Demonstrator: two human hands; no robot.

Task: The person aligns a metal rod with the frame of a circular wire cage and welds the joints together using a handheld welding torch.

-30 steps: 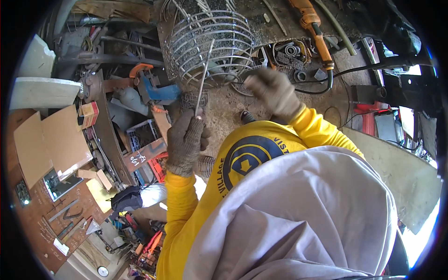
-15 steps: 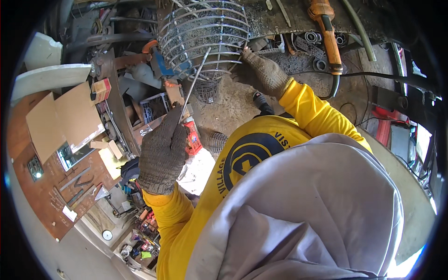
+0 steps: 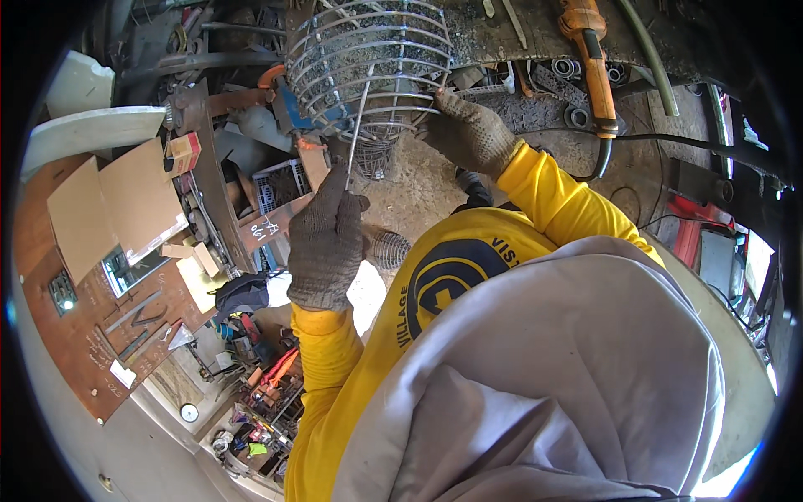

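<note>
A round cage of bent metal rods (image 3: 400,67) lies on the dark workbench at the top of the view. In a brown knitted glove, my left hand (image 3: 324,243) is closed around the lower end of a thin straight metal rod (image 3: 359,125). The rod points up and away, its far end overlapping the cage's near rings; whether it touches them I cannot tell. My right hand (image 3: 477,134), also gloved, is closed on the cage's near right edge, with its thumb up by the end of a ring.
An orange angle grinder (image 3: 590,67) with a black cable rests on the bench, right of the cage. Metal rings (image 3: 577,117) and scrap lie below it. At left, a brown board (image 3: 75,351) carries cardboard (image 3: 117,205) and hand tools. A wire coil (image 3: 389,249) sits near my body.
My left hand has shifted right and slightly away with the rod, which now stands steeper against the cage. My right hand stays at the cage edge, turned a little.
</note>
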